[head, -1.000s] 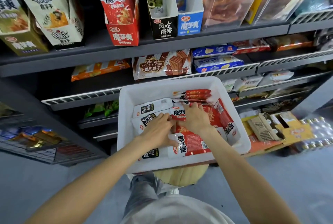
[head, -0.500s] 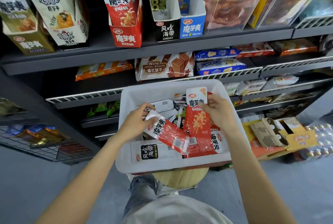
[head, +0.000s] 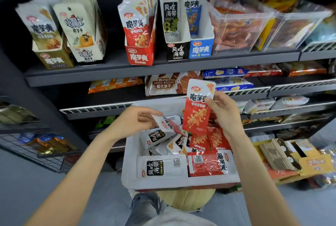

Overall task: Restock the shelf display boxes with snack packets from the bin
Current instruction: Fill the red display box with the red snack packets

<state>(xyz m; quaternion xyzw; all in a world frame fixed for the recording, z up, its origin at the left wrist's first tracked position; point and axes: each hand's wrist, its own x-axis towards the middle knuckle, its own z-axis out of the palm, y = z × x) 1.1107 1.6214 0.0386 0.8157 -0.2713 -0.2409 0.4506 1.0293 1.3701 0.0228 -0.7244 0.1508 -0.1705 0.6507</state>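
The right hand [head: 224,114] pinches a red snack packet [head: 197,109] by its side edge and holds it upright above the white bin [head: 131,156]. The top of this packet is white and the lower part is red with a picture of food on it. The left hand [head: 133,122] grasps a second packet [head: 168,123], white and red, by one end. This one is tilted and hangs just over the bin, close beside the first packet.

The bin is full of more packets. A white packet with a black label [head: 160,168] lies flat near the front wall. A red packet with a bar code [head: 207,164] lies next to it. Other red and white ones are piled behind them.

Above, on the dark shelf [head: 109,72], stand open display boxes. The red box [head: 141,55] holds upright red packets like the one in the right hand. Just to its right are a black box [head: 177,50] and a blue box [head: 201,48], touching each other, each with a packet standing in it. Further left are an olive box [head: 52,60] and a cream box [head: 85,54]. On the right sit clear plastic tubs [head: 236,31] with orange snacks inside.

On the lower shelf, behind the raised packet, lies a pack of wafer biscuits [head: 163,83]. Flat cardboard [head: 283,154] lies on the floor to the right of the bin.
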